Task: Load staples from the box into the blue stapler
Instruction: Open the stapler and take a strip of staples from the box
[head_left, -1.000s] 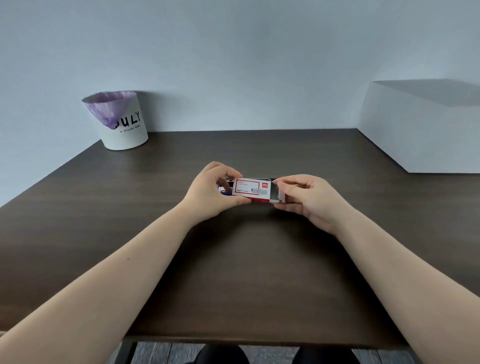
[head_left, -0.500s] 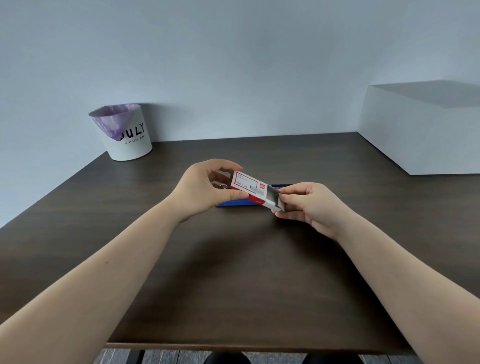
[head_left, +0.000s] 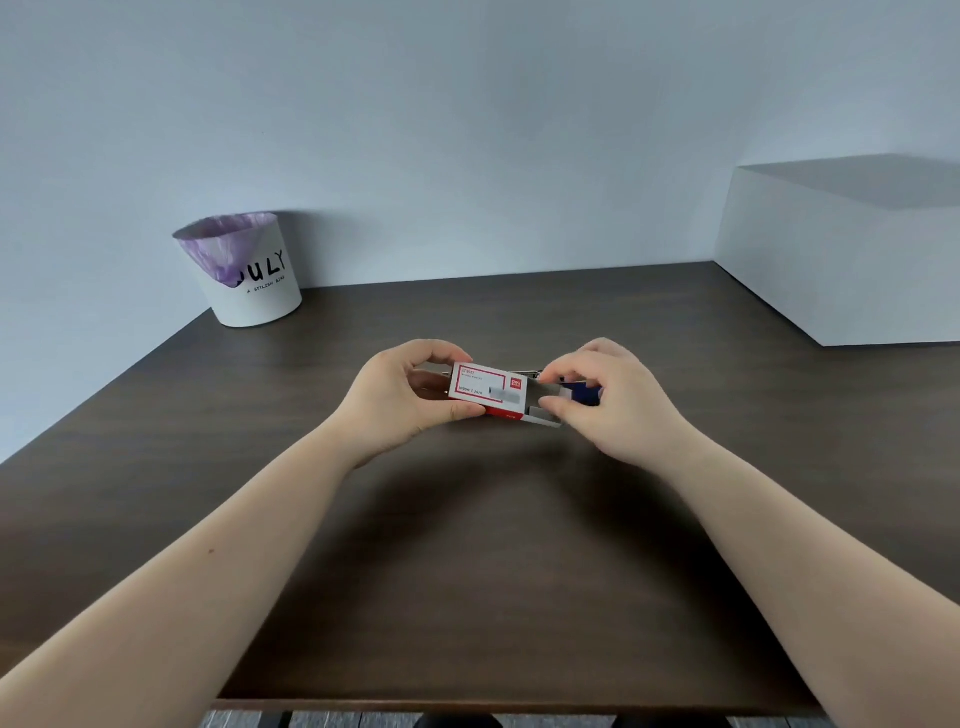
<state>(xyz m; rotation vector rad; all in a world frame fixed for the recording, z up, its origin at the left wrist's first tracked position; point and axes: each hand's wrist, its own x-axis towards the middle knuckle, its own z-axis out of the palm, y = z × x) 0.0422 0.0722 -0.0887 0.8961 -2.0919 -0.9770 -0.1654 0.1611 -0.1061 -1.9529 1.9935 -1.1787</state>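
Staples box (head_left: 488, 391), white with a red border, is held above the middle of the dark wooden surface (head_left: 467, 545) between both hands. The left hand (head_left: 400, 400) is closed on the box's left end, thumb under its lower edge and fingers curled over the top. The right hand (head_left: 608, 400) pinches the grey inner tray (head_left: 543, 415), which sticks out of the right end of the sleeve, thumb and forefinger closed on its open end. What the tray holds cannot be told from this view. Behind the box, a strip of metal shows along its upper edge, and a patch of the blue stapler (head_left: 584, 392) shows just behind the right hand's fingers, lying on the surface; most of it is hidden by the box and the hands. Both bare forearms reach in from the near edge. At the far left corner of the surface stands a white bin (head_left: 254, 283) with a purple liner and dark lettering, against the pale wall. At the far right sits a large white block (head_left: 831, 270), well apart from the hands.
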